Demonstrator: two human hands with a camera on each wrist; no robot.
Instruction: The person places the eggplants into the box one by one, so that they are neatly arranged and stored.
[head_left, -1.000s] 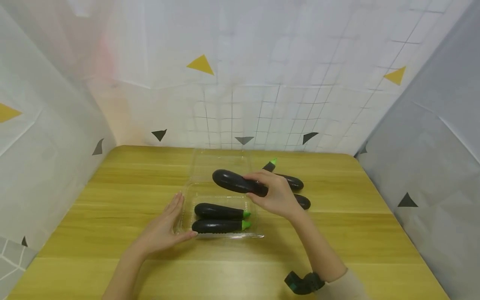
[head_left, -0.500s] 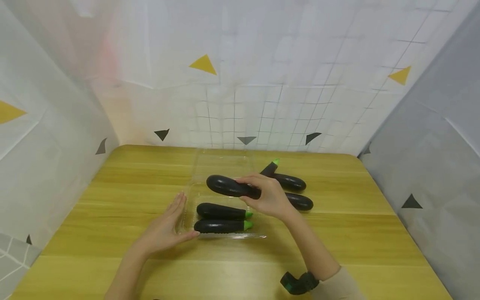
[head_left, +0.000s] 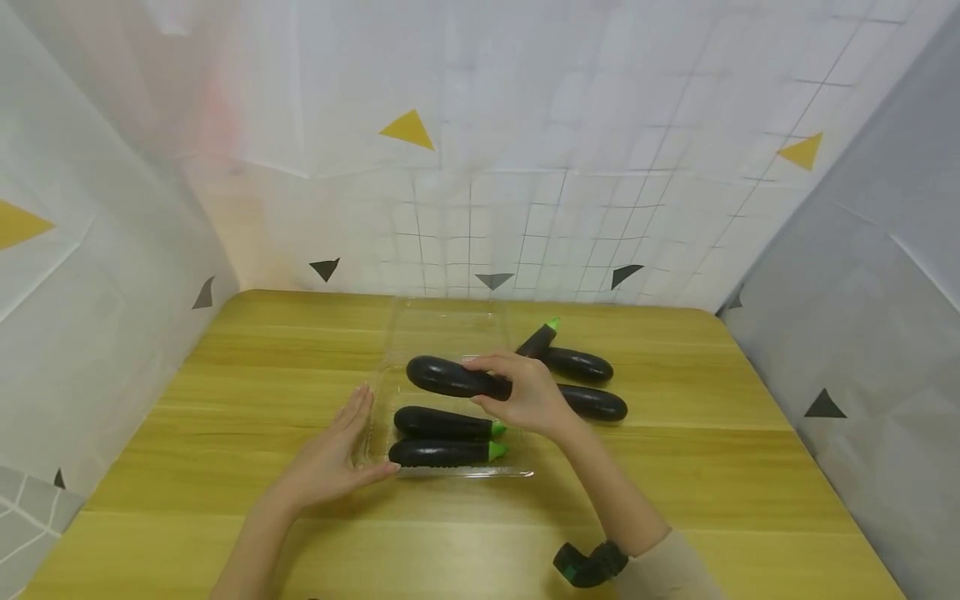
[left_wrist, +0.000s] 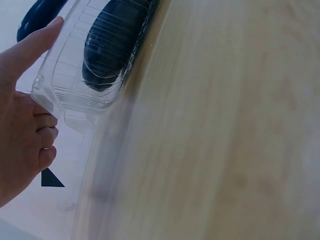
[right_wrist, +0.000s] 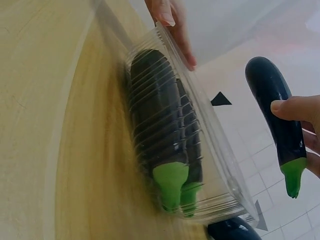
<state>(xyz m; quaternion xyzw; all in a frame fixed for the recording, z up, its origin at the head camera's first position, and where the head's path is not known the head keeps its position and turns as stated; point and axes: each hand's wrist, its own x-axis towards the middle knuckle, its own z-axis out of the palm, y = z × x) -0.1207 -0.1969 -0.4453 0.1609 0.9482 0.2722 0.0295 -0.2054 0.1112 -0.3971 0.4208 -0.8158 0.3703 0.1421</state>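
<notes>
The left hand [head_left: 330,454], thumb and fingers spread apart, rests against the left side of a clear box [head_left: 480,473]. Two eggplants [head_left: 438,452] lie sideways inside. Above, just beyond them, hangs a third eggplant [head_left: 450,377], nearly parallel, fat end leftward, pinched in the nearer right hand [head_left: 525,396]. Loose eggplants [head_left: 577,365] lie rightward.

Six eggplants [head_left: 444,377] altogether, one held in one right hand [head_left: 528,396], two inside one clear box [head_left: 480,472], three on one tabletop [head_left: 712,483], one left hand [head_left: 330,454], three yellow triangles [head_left: 411,131] in the head view
</notes>
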